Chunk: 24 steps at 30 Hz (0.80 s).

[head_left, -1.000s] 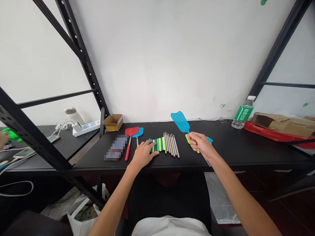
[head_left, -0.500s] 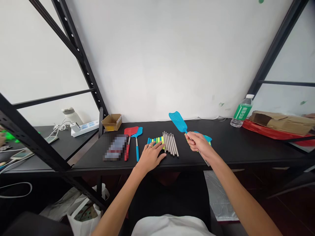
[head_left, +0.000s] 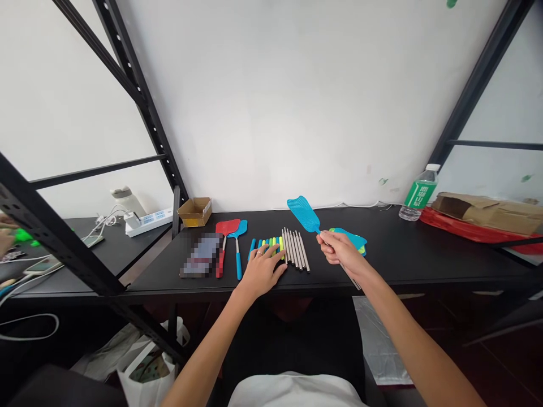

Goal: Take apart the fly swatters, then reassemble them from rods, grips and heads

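Note:
My right hand [head_left: 341, 251] is closed around the metal rod of a blue fly swatter, whose perforated blue head [head_left: 304, 213] points up and left. Beneath and beyond that hand lie several loose blue and green swatter heads [head_left: 352, 239], partly covered. My left hand [head_left: 263, 271] rests, fingers spread, on a row of blue, green and yellow handle tubes [head_left: 274, 243]; its palm hides their near ends. One blue tube [head_left: 251, 249] lies at the row's left end, slightly apart. Several metal rods [head_left: 296, 249] lie side by side just right of my left hand.
Left on the black table [head_left: 382, 271] are a red fly swatter [head_left: 224, 243], a blue one [head_left: 238, 254], a pixelated flat item [head_left: 202, 255] and a small cardboard box [head_left: 195, 212]. A water bottle [head_left: 419, 193] and flattened cardboard [head_left: 483, 212] stand right. Black shelf posts [head_left: 146, 107] frame the table.
One blue tube at the row's left end now lies separated from the others. My right hand and the swatter have shifted slightly left. The left hand stays over the tubes.

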Each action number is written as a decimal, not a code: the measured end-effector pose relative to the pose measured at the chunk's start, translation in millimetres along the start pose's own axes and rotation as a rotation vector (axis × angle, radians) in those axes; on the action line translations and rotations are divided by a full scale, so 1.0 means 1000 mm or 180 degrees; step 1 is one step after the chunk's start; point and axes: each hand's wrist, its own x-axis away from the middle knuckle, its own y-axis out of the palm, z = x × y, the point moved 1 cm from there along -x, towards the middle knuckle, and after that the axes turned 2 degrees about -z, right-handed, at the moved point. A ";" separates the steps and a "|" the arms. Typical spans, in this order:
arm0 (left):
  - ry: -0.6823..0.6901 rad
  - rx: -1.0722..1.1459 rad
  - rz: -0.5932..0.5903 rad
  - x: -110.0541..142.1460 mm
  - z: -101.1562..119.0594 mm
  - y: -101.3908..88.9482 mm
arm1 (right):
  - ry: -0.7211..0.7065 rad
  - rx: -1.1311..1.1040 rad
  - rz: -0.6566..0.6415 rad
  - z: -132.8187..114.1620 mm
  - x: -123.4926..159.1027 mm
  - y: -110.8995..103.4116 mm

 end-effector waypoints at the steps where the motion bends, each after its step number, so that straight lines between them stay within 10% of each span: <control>1: 0.0004 0.0087 0.0034 0.000 0.002 -0.003 | 0.0029 -0.0114 -0.0069 0.000 0.001 0.003; 12: -0.0268 0.5343 -0.0044 -0.004 0.057 -0.035 | 0.1029 -0.1965 -0.1566 0.007 0.017 0.054; 24: -0.1180 0.6016 0.0932 -0.004 0.067 -0.018 | 0.0749 -0.1824 -0.1422 0.018 0.014 0.066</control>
